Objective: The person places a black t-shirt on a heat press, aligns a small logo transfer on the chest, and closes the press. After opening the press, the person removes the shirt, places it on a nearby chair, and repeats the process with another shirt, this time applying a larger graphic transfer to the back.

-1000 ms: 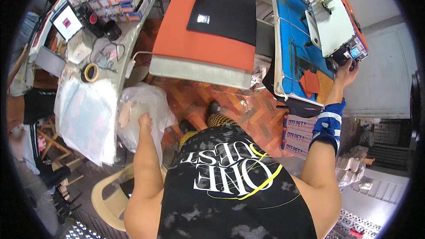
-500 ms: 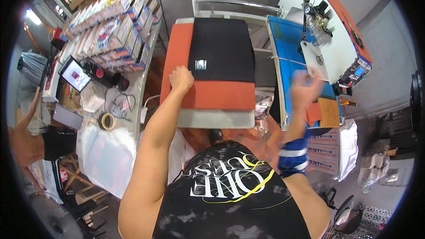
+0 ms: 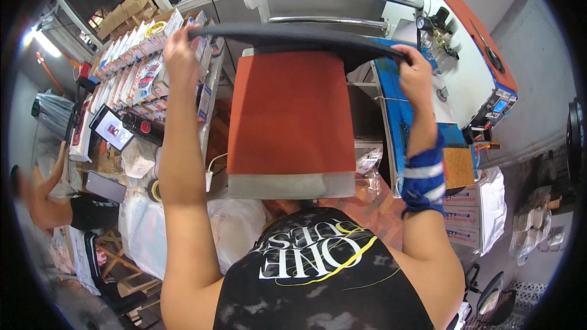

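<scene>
Hands clamp black cloth at the far end of orange pad, between boxes and white machine.

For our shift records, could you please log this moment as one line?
left hand: holds black cloth; right hand: holds black cloth; black cloth: stretched between hands, near far end of orange pad
</scene>
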The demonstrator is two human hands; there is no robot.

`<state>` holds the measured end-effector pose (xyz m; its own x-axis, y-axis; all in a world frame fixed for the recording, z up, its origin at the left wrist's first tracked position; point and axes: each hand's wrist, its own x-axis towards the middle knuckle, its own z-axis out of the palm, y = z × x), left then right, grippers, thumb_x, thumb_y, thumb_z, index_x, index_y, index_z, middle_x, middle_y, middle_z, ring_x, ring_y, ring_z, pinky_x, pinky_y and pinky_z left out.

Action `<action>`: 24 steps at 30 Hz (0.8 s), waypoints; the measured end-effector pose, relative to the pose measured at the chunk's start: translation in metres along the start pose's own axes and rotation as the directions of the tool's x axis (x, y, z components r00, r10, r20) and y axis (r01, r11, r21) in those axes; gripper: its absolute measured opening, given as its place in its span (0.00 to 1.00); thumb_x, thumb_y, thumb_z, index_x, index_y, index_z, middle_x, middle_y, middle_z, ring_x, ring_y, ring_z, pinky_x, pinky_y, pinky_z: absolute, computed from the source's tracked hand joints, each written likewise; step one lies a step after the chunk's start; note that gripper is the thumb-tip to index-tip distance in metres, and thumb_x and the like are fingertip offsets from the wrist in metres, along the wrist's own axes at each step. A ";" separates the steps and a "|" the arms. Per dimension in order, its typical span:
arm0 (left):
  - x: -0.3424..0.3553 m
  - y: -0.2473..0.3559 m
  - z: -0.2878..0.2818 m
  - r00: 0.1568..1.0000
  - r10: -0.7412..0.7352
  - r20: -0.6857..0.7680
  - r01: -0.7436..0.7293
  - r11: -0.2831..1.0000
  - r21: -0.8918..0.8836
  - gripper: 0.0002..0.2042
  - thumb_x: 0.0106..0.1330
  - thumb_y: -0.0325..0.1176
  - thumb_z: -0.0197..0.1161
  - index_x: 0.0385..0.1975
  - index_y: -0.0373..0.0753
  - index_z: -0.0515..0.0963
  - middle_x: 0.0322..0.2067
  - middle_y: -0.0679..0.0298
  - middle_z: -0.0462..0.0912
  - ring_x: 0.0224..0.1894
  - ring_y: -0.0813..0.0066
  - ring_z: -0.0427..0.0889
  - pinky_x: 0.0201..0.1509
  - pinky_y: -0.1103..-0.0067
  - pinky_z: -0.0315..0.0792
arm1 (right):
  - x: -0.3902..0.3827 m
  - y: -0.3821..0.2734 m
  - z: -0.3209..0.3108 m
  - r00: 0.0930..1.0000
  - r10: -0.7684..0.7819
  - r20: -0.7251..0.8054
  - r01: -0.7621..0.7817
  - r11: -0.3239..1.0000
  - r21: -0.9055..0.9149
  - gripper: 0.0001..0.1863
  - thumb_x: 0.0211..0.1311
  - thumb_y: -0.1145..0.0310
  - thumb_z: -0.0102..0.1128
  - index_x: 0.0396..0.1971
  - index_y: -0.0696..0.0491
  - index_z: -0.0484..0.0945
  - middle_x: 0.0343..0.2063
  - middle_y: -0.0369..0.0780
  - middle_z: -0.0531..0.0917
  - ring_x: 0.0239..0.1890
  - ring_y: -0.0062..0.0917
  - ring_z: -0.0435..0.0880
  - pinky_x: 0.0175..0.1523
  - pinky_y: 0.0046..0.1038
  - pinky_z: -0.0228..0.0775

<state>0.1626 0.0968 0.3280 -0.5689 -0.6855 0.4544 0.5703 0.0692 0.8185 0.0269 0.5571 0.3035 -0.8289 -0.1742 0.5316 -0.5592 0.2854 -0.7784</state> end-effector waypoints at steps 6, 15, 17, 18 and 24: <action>-0.146 0.089 -0.132 0.900 -0.212 0.381 0.209 0.977 0.049 0.15 0.77 0.42 0.60 0.31 0.43 0.65 0.25 0.67 0.67 0.28 0.75 0.67 0.52 0.68 0.71 | -0.092 -0.101 -0.059 0.606 0.046 0.794 -0.095 0.995 0.014 0.12 0.52 0.86 0.60 0.36 0.60 0.86 0.31 0.40 0.88 0.36 0.23 0.87 0.43 0.25 0.78; -0.311 0.057 -0.196 0.832 -0.550 0.073 0.219 0.446 0.868 0.08 0.67 0.29 0.67 0.39 0.30 0.81 0.35 0.54 0.86 0.40 0.63 0.85 0.49 0.71 0.77 | -0.162 -0.012 0.089 0.635 0.295 0.714 0.041 0.910 -0.413 0.18 0.57 0.59 0.74 0.39 0.58 0.85 0.38 0.45 0.87 0.44 0.36 0.88 0.50 0.37 0.78; -0.314 0.041 -0.171 0.828 -0.528 0.190 0.112 0.487 0.866 0.09 0.66 0.29 0.68 0.40 0.30 0.81 0.37 0.53 0.86 0.41 0.59 0.86 0.49 0.70 0.77 | -0.165 0.020 0.128 0.764 0.000 0.646 0.371 0.819 -0.439 0.14 0.57 0.64 0.71 0.40 0.56 0.83 0.38 0.42 0.86 0.46 0.37 0.85 0.53 0.38 0.75; -0.315 0.036 -0.158 0.821 -0.520 0.237 0.079 0.514 0.854 0.09 0.66 0.29 0.68 0.41 0.30 0.81 0.38 0.52 0.86 0.41 0.58 0.86 0.50 0.70 0.77 | -0.164 0.029 0.144 0.756 -0.143 0.639 0.501 0.755 -0.423 0.13 0.56 0.66 0.70 0.41 0.55 0.83 0.39 0.41 0.85 0.47 0.37 0.84 0.53 0.38 0.74; -0.333 0.027 -0.150 0.816 -0.506 0.280 0.052 0.548 0.835 0.08 0.65 0.28 0.67 0.41 0.32 0.80 0.40 0.52 0.85 0.45 0.53 0.85 0.51 0.66 0.76 | -0.137 0.067 0.190 0.614 -0.334 0.715 0.747 0.538 -0.391 0.09 0.59 0.70 0.59 0.39 0.51 0.82 0.35 0.42 0.85 0.44 0.38 0.85 0.51 0.39 0.75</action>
<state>0.4569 0.2184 0.1461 -0.9187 -0.3910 0.0555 -0.2122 0.6073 0.7656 0.1004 0.4208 0.1151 -0.3340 -0.8762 0.3475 -0.9136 0.3917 0.1093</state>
